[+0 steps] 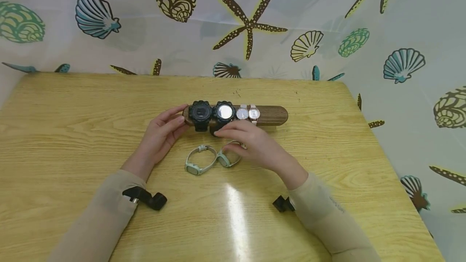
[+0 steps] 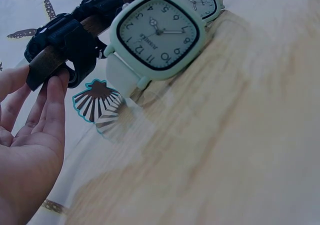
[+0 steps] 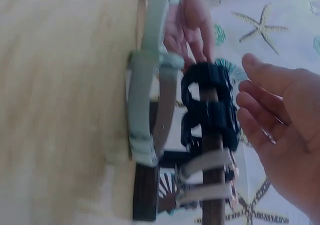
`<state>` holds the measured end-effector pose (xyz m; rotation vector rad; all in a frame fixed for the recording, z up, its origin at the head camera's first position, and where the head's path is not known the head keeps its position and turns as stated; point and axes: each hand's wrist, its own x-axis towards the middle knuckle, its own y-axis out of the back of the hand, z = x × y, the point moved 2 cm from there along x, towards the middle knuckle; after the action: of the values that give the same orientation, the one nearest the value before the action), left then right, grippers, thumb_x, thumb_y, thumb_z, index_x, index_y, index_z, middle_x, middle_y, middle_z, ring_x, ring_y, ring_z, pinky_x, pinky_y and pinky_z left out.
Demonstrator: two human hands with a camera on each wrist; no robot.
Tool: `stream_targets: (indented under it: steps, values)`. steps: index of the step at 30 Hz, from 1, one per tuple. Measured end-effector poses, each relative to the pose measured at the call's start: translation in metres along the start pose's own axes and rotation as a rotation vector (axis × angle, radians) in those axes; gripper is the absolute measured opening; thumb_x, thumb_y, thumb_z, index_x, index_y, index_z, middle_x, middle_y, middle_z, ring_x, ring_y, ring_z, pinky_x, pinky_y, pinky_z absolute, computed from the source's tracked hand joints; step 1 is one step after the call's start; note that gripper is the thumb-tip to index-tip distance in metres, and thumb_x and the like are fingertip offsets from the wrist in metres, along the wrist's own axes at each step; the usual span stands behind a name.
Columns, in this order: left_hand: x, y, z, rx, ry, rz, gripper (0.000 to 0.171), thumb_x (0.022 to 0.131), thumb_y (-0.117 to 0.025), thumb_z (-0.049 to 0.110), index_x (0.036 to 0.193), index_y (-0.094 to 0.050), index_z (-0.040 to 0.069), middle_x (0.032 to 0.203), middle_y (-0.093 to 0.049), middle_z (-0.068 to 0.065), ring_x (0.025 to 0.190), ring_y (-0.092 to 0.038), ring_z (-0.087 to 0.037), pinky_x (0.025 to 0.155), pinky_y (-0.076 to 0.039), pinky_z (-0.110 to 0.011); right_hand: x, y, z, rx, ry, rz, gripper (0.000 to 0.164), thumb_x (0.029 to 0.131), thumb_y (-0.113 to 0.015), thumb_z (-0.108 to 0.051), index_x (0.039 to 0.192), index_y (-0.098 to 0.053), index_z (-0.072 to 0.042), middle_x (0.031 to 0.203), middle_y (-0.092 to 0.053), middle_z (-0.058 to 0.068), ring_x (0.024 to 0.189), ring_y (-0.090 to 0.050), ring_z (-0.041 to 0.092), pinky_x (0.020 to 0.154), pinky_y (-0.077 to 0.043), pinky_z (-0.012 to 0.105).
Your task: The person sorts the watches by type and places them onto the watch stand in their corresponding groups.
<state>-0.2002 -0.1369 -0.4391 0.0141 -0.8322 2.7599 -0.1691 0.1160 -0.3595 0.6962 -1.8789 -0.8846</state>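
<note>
My left hand [image 1: 159, 136] grips the left end of a dark wooden watch stand [image 1: 274, 115], its thumb in front. Two chunky black watches, one [image 1: 201, 112] near that hand and another [image 1: 225, 111] beside it, hang round the bar. Two small watches [image 1: 242, 113] with pale straps follow on the right. Over the front of the stand hovers my right hand [image 1: 256, 144], fingers loosely bent; the right wrist view shows nothing in its grasp. Below lie two mint-green watches, one [image 1: 193, 169] with its strap looped, the other [image 1: 223, 160] partly hidden by the right hand.
The wooden table [image 1: 73, 153] carries everything, with a bright light reflection near the front middle. Behind and to the right hangs a white curtain [image 1: 138, 11] printed with shells and starfish. Black camera mounts [image 1: 145, 198] sit on both sleeves.
</note>
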Motion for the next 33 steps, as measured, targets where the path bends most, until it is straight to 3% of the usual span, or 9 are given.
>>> stream_targets:
  steps: [6,10,13,17,23,33]
  values:
    - [0.0,0.001,0.0,0.003,0.004,0.002,0.037,0.097,-0.053,0.0,0.133,-0.056,0.005,0.121,-0.059,-0.009,0.104,-0.062,-0.018,0.093,-0.05,-0.029,0.013,-0.027,-0.012,0.062,-0.008,-0.302,0.044,0.086,-0.073,-0.014,0.128,-0.061,-0.007,0.125,-0.059,0.006,0.116,-0.051,0.018,0.101,-0.038,0.019]
    - [0.0,0.001,0.0,0.001,0.006,0.0,0.037,0.097,-0.053,0.0,0.133,-0.056,0.005,0.122,-0.059,-0.009,0.104,-0.061,-0.018,0.095,-0.049,-0.03,0.021,-0.039,-0.016,0.029,-0.041,-0.494,0.054,0.087,-0.072,-0.017,0.138,-0.052,-0.01,0.138,-0.05,0.006,0.127,-0.044,0.02,0.108,-0.032,0.023]
    - [0.001,0.0,0.001,0.0,0.004,-0.001,0.037,0.097,-0.052,0.0,0.134,-0.056,0.005,0.121,-0.059,-0.009,0.104,-0.062,-0.018,0.096,-0.048,-0.031,0.026,-0.047,-0.017,-0.024,-0.032,-0.582,0.06,0.088,-0.071,-0.015,0.142,-0.046,-0.012,0.144,-0.045,0.006,0.132,-0.039,0.02,0.111,-0.027,0.025]
    - [0.001,0.0,0.001,-0.001,-0.002,-0.007,0.037,0.098,-0.051,0.0,0.134,-0.055,0.005,0.12,-0.06,-0.009,0.103,-0.062,-0.018,0.096,-0.048,-0.031,0.031,-0.056,-0.02,-0.112,-0.009,-0.651,0.065,0.087,-0.071,-0.012,0.145,-0.043,-0.016,0.147,-0.04,0.004,0.135,-0.036,0.019,0.112,-0.026,0.027]
    - [0.001,0.001,0.001,-0.006,-0.004,-0.006,0.037,0.098,-0.051,-0.001,0.134,-0.056,0.005,0.121,-0.06,-0.008,0.104,-0.062,-0.017,0.095,-0.049,-0.03,0.039,-0.067,-0.023,-0.206,0.025,-0.71,0.061,0.086,-0.072,-0.011,0.142,-0.048,-0.02,0.144,-0.045,-0.003,0.134,-0.036,0.015,0.111,-0.029,0.026]
    - [0.0,0.001,0.0,-0.005,0.0,-0.009,0.038,0.097,-0.052,0.001,0.135,-0.055,0.004,0.123,-0.059,-0.008,0.105,-0.061,-0.017,0.094,-0.049,-0.029,0.047,-0.072,-0.023,-0.223,0.048,-0.735,0.05,0.088,-0.069,-0.008,0.134,-0.055,-0.019,0.133,-0.054,-0.005,0.127,-0.042,0.012,0.108,-0.031,0.022]
